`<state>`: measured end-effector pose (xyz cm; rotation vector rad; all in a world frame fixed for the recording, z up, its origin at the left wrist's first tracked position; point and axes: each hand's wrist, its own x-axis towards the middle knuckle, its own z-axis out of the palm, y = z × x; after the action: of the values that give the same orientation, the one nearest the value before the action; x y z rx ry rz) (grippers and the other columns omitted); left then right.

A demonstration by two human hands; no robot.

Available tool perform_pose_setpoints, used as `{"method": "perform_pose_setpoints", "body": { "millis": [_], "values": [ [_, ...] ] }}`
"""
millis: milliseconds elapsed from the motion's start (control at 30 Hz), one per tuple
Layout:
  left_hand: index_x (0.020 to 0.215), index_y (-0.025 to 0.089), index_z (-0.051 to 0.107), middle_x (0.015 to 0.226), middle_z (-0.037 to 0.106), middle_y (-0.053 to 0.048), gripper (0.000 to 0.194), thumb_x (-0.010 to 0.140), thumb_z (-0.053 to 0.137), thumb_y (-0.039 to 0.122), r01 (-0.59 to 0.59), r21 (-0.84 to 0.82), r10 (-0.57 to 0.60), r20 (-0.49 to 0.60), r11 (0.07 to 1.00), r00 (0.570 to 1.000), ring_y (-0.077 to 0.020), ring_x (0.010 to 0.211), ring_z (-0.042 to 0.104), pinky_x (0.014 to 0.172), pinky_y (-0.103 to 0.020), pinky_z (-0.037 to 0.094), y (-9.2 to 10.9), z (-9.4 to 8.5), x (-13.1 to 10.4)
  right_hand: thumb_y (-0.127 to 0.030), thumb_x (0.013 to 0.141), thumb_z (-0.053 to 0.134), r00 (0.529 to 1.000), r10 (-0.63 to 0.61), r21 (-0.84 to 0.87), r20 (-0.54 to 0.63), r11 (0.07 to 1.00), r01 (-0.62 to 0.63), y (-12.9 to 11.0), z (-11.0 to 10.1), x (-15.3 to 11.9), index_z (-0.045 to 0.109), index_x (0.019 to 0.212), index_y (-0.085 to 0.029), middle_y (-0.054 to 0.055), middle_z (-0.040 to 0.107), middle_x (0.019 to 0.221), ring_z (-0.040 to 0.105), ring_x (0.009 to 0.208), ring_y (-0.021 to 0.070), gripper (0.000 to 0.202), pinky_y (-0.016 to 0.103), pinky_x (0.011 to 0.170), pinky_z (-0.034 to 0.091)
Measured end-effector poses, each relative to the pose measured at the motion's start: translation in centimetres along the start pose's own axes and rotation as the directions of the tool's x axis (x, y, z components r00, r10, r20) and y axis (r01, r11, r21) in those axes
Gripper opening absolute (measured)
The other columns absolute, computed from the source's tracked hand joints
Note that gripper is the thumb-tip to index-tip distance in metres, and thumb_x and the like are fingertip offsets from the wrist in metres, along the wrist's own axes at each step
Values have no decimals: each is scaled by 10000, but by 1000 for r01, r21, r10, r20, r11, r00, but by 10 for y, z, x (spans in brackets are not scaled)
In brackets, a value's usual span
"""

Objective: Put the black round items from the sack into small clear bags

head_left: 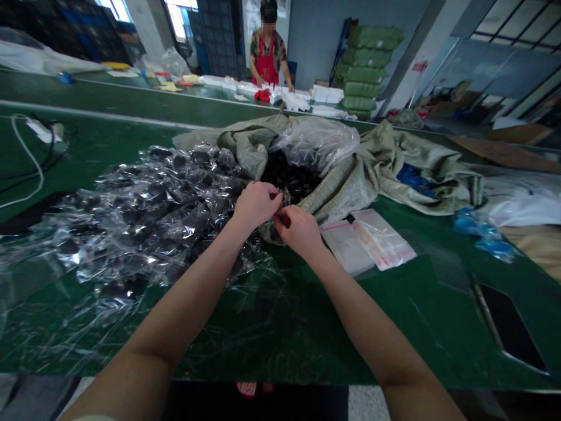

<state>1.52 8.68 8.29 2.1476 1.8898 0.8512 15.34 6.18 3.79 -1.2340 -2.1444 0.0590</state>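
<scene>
My left hand (259, 202) and my right hand (300, 229) are close together over the table, fingers closed in a pinch. Between and below them is what looks like a small clear plastic bag (272, 235); its contents are mostly hidden by my fingers. Just beyond my hands, an open woven sack (346, 184) with a clear liner (318, 140) holds many black rounded pieces (294, 176). Left of my left hand lies a heap of black pieces in clear wrappers (162, 199). Flat clear bags (370, 240) lie to the right of my right hand.
A phone (511, 324) lies at the right on the green table (307, 327). Blue wrapped pieces (486, 234) and another sack (421, 158) are farther right. A white cable (33, 161) lies at left. Across the tables stands a person in a red apron (266, 61).
</scene>
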Motion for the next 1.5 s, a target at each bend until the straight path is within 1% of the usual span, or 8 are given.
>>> {"method": "perform_pose_setpoints", "body": {
  "millis": [300,533,633,733,867,1067,1267,1500],
  "values": [
    [848,173,743,847,722,-98,264,862,540,342,-5,-6,5,-14,1000,1000,-228,790,635,744,-323,454,3,1,-2,-219,819,561,999,34,34,-34,999,-33,0,-3,2,572,771,-196,63,633,780,574,743,211,54,315,684,399],
    [782,146,730,736,689,-48,269,872,548,322,-26,-187,26,2,982,1000,-166,697,580,700,-277,418,-14,-7,9,-261,795,507,971,177,301,-162,946,-122,19,-14,11,522,698,-217,27,592,700,547,678,182,108,317,695,430],
    [710,141,705,640,630,-17,287,867,538,315,-73,-249,80,17,966,997,-142,630,532,661,-265,390,-27,-11,14,-292,784,518,952,288,516,-101,834,-198,37,-13,15,571,724,-204,28,625,726,568,689,178,119,316,695,458],
    [658,144,671,607,589,2,310,857,532,337,-105,-329,139,81,939,987,-127,606,500,628,-257,367,-37,-14,18,-313,763,543,927,376,712,9,648,-269,53,-8,19,599,720,-202,13,633,714,582,688,169,132,305,688,484],
    [660,149,660,603,570,14,364,869,503,403,-102,-446,182,138,889,974,-117,600,468,604,-250,343,-40,-14,20,-314,733,580,913,399,834,89,472,-287,64,-3,19,593,687,-212,3,649,738,612,723,166,112,290,683,507],
    [655,155,664,615,592,17,402,889,470,419,-92,-518,203,161,850,966,-112,589,457,601,-247,342,-36,-10,19,-371,738,662,905,396,840,154,429,-331,64,-2,16,624,720,-219,-7,665,729,624,710,164,157,296,688,523],
    [655,159,670,601,591,20,392,886,487,418,-53,-514,160,167,856,973,-112,574,449,571,-244,333,-38,-6,20,-382,735,704,912,389,848,131,432,-307,64,1,15,691,813,-215,-1,695,761,644,745,170,185,296,707,520],
    [666,171,653,488,451,45,398,885,481,454,-10,-505,118,183,863,976,-103,489,335,507,-251,254,-39,-7,19,-264,675,677,847,491,954,203,97,-285,55,1,18,625,704,-210,-17,696,707,652,688,145,80,261,655,503]
  ]
}}
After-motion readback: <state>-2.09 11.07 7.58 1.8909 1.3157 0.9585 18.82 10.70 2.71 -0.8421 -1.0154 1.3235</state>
